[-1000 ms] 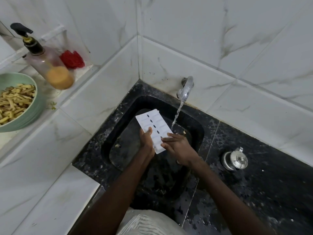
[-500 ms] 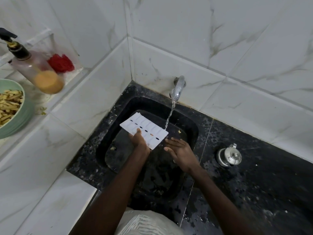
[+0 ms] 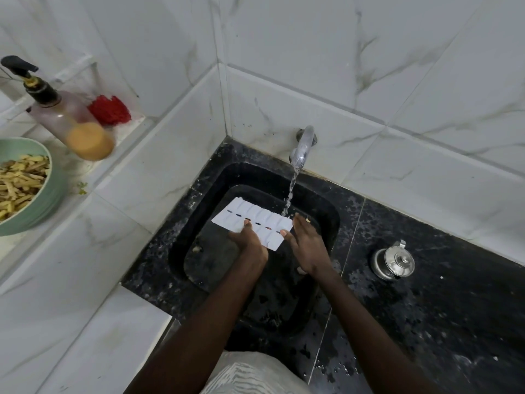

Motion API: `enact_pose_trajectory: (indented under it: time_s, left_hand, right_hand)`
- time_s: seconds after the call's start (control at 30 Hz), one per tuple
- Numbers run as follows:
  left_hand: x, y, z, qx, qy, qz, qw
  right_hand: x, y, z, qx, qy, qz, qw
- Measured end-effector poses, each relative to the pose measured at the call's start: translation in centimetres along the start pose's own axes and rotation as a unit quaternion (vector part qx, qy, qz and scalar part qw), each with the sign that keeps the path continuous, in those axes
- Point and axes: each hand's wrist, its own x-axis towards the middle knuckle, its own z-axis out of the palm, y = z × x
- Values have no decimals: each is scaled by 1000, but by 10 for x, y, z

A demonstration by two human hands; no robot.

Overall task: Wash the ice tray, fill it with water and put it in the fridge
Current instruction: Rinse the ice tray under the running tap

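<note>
The white ice tray is held flat over the black sink, its long side running left to right. My left hand grips its near edge from below, thumb on top. My right hand rests against the tray's right end, fingers spread, thumb touching the corner. Water runs from the chrome tap and lands at the tray's far right corner, by my right hand's fingers.
A small steel pot with lid stands on the wet black counter right of the sink. On the white ledge at left are a pump soap bottle, a red scrubber and a green bowl of food strips.
The tray has turned from pointing away to lying more crosswise and flat. My right hand, apart from it half a second ago, has come back to its right end.
</note>
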Motion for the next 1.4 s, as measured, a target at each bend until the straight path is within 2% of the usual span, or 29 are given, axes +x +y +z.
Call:
enact_pose_trajectory:
  time_s: [0.1,0.23,0.33,0.43,0.6,0.77,0.93,1.0,1.1,1.3,1.4]
  left_hand:
    - [-13,7,0,-14,-12,14,1000]
    - [-12,13,-4,-21,-18,28,999]
    - [-14,9,-4,-1,-32,19,999]
    - [-18,2,-1,-10,-71,26,997]
    - [-11,13,-3,-14,-76,41,996]
    - [-17,2,4,7,-90,39,995]
    - [-12,17,2,-11,-107,53,993]
    - [-17,17,2,-8,-120,43,992]
    - [-29,4,7,12,-142,33,989]
    - [-20,10,8,-2,-142,35,989]
    - [-24,4,9,30,-158,22,987]
  right_hand:
    - [-3,-6,-3,-4,-1,-1,1000]
    - [-16,-8,-10,-29,11,-62,998]
    - [-7,-2,-12,-45,27,-75,996]
    - [6,0,-14,-86,-8,-107,990]
    - [5,2,-19,-130,-60,-170,975]
    - [21,-1,-23,-147,-60,-125,979]
    - [14,0,-27,-158,-87,-222,958]
    - [16,8,-31,-172,-70,-213,959]
    - [25,7,-32,-161,-57,-139,976]
    - [6,11,-35,-174,-70,-206,960]
    - [17,18,-41,-176,-64,-147,971]
